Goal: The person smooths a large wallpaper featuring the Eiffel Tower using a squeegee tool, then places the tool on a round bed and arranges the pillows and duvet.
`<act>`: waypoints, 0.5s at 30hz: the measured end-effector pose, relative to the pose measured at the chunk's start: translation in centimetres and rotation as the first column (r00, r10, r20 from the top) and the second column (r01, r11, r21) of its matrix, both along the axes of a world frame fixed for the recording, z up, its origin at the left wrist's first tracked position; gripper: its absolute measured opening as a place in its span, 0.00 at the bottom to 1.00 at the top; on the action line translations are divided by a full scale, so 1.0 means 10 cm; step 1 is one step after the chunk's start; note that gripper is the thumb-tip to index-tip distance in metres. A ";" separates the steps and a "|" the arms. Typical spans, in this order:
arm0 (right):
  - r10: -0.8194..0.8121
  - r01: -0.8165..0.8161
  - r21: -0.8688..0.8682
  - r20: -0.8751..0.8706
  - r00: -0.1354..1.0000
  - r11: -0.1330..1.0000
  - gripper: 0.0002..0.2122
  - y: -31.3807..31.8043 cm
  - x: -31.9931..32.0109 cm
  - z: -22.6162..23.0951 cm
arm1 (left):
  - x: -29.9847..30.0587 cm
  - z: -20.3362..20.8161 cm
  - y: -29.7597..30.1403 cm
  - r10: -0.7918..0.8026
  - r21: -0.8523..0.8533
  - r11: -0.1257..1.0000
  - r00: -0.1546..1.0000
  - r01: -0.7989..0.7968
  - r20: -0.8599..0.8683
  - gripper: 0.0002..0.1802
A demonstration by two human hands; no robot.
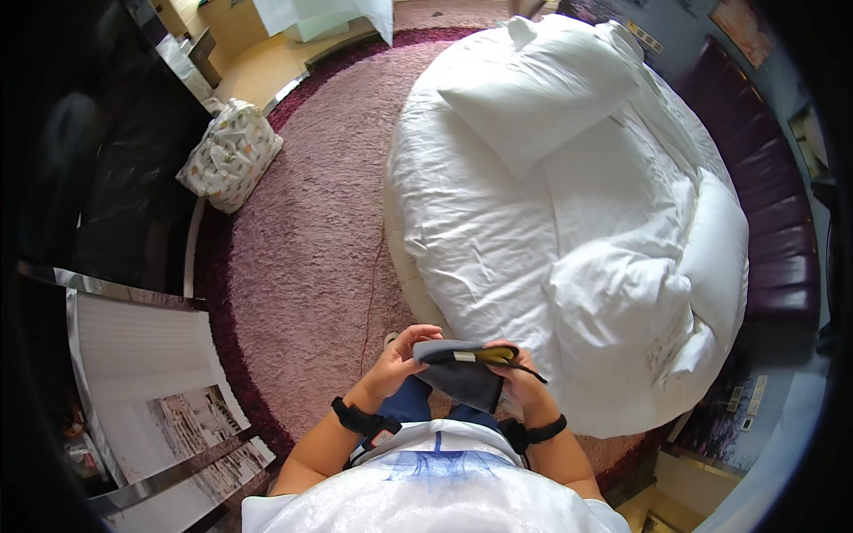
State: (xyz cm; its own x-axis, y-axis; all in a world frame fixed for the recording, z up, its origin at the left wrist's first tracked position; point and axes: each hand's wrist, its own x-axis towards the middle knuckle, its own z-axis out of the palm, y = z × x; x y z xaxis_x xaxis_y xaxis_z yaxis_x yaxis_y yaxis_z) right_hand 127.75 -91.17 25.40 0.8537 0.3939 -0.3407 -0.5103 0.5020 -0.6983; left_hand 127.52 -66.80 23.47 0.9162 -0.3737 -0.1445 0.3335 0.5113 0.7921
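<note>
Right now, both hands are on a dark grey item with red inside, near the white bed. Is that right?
No: the head view shows yellow, not red, inside the dark grey item. The left hand and right hand are on it, near the white bed.

To the right and ahead of the fingers (425,332), a round bed (410,280) bears rumpled white bedding (613,293), a pillow (542,102) farther ahead and another (718,253) farther right. Left of them spreads pink carpet (311,222), a patterned bag (233,153) resting at its dark border, well ahead.
</note>
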 end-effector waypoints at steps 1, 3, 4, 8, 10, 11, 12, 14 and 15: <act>0.031 -0.034 -0.072 -0.051 0.998 0.997 0.09 0.21 0.12 -0.01 | 0.06 0.01 0.20 -0.013 0.131 0.991 1.000 0.016 -0.023 0.21; 0.119 -0.114 -0.255 0.005 0.993 0.960 0.09 0.69 0.39 -0.03 | 0.13 -0.11 0.56 0.056 0.190 0.981 0.988 -0.029 -0.141 0.20; 0.171 -0.151 -0.299 0.041 0.984 0.942 0.09 0.93 0.55 0.00 | 0.17 -0.18 0.73 0.092 0.220 0.974 0.976 -0.047 -0.198 0.20; 0.252 -0.099 -0.455 0.290 0.923 0.885 0.08 1.62 0.89 -0.10 | 0.40 -0.11 1.25 0.265 0.342 0.908 0.964 -0.242 -0.021 0.18; 0.280 -0.132 -0.420 0.314 0.907 0.898 0.07 1.84 0.97 -0.05 | 0.48 -0.30 1.53 0.295 0.392 0.871 0.953 -0.296 0.062 0.21; 0.288 -0.140 -0.401 0.337 0.896 0.905 0.07 1.93 1.02 -0.03 | 0.55 -0.31 1.63 0.304 0.327 0.898 0.952 -0.295 0.026 0.21; 0.295 -0.149 -0.382 0.360 0.885 0.912 0.07 2.01 1.08 -0.01 | 0.61 -0.32 1.71 0.308 0.260 0.919 0.951 -0.295 -0.012 0.22; 0.339 -0.204 -0.364 0.361 0.869 0.909 0.07 2.14 1.22 0.04 | 0.72 -0.34 1.85 0.237 0.049 0.972 0.955 -0.231 -0.181 0.23; 0.349 -0.218 -0.357 0.360 0.865 0.908 0.07 2.20 1.29 0.04 | 0.77 -0.30 1.91 0.164 -0.112 0.973 0.942 -0.204 -0.292 0.24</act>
